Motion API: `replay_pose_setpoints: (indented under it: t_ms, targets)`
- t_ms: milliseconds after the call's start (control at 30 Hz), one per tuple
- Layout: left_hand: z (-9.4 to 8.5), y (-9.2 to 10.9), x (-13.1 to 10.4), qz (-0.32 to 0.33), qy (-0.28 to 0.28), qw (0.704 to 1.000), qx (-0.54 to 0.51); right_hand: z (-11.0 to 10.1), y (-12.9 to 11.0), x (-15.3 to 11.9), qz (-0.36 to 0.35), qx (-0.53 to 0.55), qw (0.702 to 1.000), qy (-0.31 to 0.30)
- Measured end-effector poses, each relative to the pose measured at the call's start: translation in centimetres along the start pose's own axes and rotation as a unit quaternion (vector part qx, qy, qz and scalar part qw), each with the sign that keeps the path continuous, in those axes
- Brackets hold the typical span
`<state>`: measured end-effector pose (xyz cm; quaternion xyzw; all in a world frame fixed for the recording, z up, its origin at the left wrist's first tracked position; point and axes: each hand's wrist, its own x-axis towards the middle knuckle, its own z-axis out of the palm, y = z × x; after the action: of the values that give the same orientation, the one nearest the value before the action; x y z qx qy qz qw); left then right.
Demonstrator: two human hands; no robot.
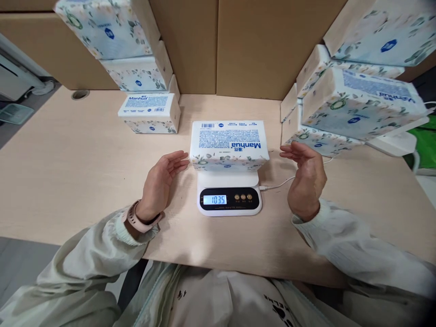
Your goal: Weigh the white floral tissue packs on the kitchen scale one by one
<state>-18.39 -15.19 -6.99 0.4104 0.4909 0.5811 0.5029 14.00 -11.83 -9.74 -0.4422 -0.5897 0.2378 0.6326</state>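
1. On the table (pixel 85 181), right in the middle, sits a small white scale (pixel 227 180).
2. One tissue pack (pixel 229 146) lies flat on top of the scale, at the back part. It is white with blue words, and the words look upside down from this side. Leaves and flowers are on its front edge.
3. The left hand (pixel 158 186) is just beside the left end of the pack. It is open and holds nothing. Its fingers bend a little and point at the pack.
4. The right hand (pixel 305 181) is off to the other side, with a gap between it and the pack. It is open and holds nothing too, and its palm faces in.
5. The little screen (pixel 215 200) on the scale is lit and shows the digits 1, 0, 3 and 5. Three gold buttons (pixel 243 197) sit next to it.
6. A white cord (pixel 281 185) is plugged into the right side of the scale and runs behind the right hand.
7. More tissue packs stand at the back in a left pile (pixel 139 75) and a right pile (pixel 354 102).
8. Brown boards (pixel 265 45) stand up behind the table.
9. A pink watch band (pixel 136 221) is on the left wrist.
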Motion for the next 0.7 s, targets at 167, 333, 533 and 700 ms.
replay_pose_setpoints:
  t_ms: [167, 333, 533, 700]
  targets:
    - [0.00, -0.13, 0.07, 0.005, 0.008, 1.000, 0.003, -0.03, 0.12, 0.00, -0.004, -0.009, 1.000, 0.000]
    - [-0.07, -0.35, 0.10, 0.007, 0.012, 1.000, 0.007, -0.01, 0.14, -0.01, -0.007, -0.016, 1.000, 0.004]
    - [-0.04, -0.33, 0.21, 0.000, 0.018, 1.000, 0.002, 0.06, 0.07, -0.01, -0.014, -0.006, 1.000, 0.003]
    - [-0.07, -0.35, 0.32, -0.003, 0.020, 1.000, -0.010, -0.01, 0.23, -0.03, -0.014, -0.028, 1.000, 0.001]
